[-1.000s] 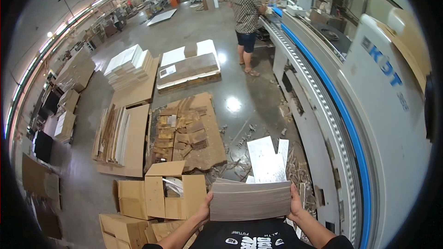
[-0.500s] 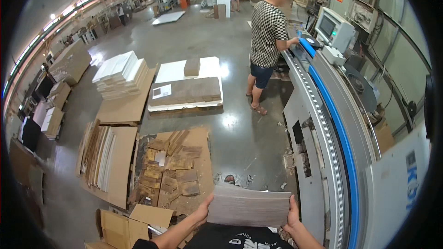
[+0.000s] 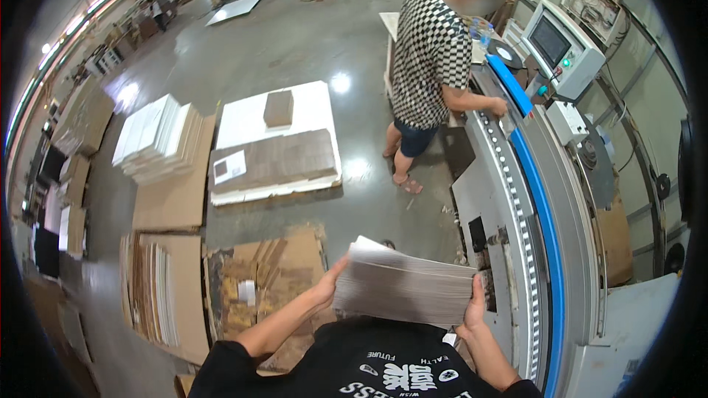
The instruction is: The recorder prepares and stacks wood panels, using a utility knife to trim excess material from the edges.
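Grey-brown thin boards in a flat rectangular stack point(image 3: 404, 286) sit at chest height in front of you, carried between both hands beside the long grey edge-banding machine with its blue rail point(image 3: 542, 250). Your left hand point(image 3: 327, 285) presses against the stack's left end, fingers closed on its edge, while your right hand point(image 3: 474, 311) clamps the right end, thumb over the top face and the rest hidden beneath. Both forearms rise from the lower frame, elbows bent, the stack tilted slightly with its near-left corner raised. The risk, as it looks from here, is the loose sheets fanning or sliding out sideways, since only end pressure holds them together. Ahead, a co-worker in a black-and-white checked shirt point(image 3: 430, 59) stands at the machine, and flattened brown cardboard point(image 3: 265, 287) lies on the concrete floor point(image 3: 295, 37) below.
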A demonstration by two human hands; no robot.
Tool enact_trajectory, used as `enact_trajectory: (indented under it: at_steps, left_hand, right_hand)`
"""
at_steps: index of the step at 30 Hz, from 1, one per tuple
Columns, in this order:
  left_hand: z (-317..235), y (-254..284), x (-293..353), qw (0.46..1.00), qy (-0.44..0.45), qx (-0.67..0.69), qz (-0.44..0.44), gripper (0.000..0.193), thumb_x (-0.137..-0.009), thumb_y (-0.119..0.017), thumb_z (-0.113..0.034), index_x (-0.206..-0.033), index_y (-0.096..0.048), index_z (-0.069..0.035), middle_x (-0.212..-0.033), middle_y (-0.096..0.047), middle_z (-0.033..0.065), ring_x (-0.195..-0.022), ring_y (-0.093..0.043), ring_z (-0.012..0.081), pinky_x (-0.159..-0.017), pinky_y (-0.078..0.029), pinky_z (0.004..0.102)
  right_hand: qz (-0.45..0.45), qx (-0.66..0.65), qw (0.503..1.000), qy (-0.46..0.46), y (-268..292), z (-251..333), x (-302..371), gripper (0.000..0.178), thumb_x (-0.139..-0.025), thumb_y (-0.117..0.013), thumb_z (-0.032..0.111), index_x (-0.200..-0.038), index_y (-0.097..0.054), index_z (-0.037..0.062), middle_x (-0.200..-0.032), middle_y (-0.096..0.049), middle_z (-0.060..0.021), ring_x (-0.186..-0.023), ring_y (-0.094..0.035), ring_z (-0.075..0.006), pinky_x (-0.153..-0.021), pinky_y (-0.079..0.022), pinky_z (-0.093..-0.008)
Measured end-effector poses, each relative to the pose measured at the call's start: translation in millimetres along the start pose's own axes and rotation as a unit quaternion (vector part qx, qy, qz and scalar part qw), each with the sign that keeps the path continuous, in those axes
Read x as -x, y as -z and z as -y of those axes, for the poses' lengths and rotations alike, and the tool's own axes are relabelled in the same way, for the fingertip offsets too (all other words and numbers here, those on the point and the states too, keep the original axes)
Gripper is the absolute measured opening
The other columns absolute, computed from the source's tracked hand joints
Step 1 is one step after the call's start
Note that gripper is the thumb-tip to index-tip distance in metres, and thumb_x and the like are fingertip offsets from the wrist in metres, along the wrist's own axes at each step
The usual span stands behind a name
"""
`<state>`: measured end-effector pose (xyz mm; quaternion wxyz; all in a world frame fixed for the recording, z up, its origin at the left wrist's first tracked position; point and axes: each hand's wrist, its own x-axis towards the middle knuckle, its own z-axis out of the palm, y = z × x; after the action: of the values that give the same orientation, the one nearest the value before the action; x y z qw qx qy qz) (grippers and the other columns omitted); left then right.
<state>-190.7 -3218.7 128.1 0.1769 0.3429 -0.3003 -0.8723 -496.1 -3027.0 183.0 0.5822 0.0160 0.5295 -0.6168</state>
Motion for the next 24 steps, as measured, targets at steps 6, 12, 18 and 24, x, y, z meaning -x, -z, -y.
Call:
enact_trajectory:
  at_steps: [6, 12, 18, 24]
  left_hand:
    - [-123, 45, -102, 0.994, 0.017, 0.016, -0.102, 0.085, -0.103, -0.05, -0.072, -0.155, -0.049, -0.005, -0.149, -0.06, 0.0165, -0.134, -0.06, 0.0307, -0.115, -0.047, 0.046]
    - [-247, 82, -168, 0.975, -0.065, 0.029, -0.21, 0.088, -0.102, -0.051, -0.074, -0.154, -0.051, -0.004, -0.15, -0.059, 0.0165, -0.135, -0.058, 0.0306, -0.114, -0.048, 0.0469]
    - [-357, 144, -249, 0.945, -0.129, 0.023, -0.301, 0.093, -0.099, -0.051, -0.077, -0.157, -0.048, -0.005, -0.152, -0.056, 0.0181, -0.136, -0.056, 0.0344, -0.113, -0.046, 0.0489]
    - [-495, 215, -360, 0.946, -0.162, 0.0, -0.28, 0.085, -0.103, -0.051, -0.071, -0.155, -0.05, -0.004, -0.153, -0.056, 0.0179, -0.137, -0.055, 0.0331, -0.113, -0.046, 0.0482]
  right_hand:
    - [0.032, 0.014, 0.999, -0.04, -84, 48, -181, 0.091, -0.097, -0.05, 0.081, -0.148, -0.056, 0.0049, -0.147, -0.062, -0.0169, -0.134, -0.059, -0.0326, -0.115, -0.046, -0.049]
    - [0.129, 0.01, 0.985, -0.117, -213, 146, -337, 0.081, -0.103, -0.049, 0.074, -0.144, -0.06, 0.0048, -0.14, -0.066, -0.0134, -0.127, -0.062, -0.0251, -0.114, -0.045, -0.0404]
    - [0.169, 0.057, 0.969, -0.17, -341, 209, -468, 0.086, -0.099, -0.051, 0.079, -0.144, -0.059, 0.007, -0.138, -0.066, -0.0144, -0.126, -0.063, -0.0238, -0.112, -0.047, -0.0394]
    - [0.179, 0.021, 0.971, -0.159, -438, 246, -588, 0.092, -0.097, -0.052, 0.082, -0.149, -0.055, 0.0066, -0.145, -0.062, -0.016, -0.133, -0.059, -0.0259, -0.114, -0.047, -0.0407]
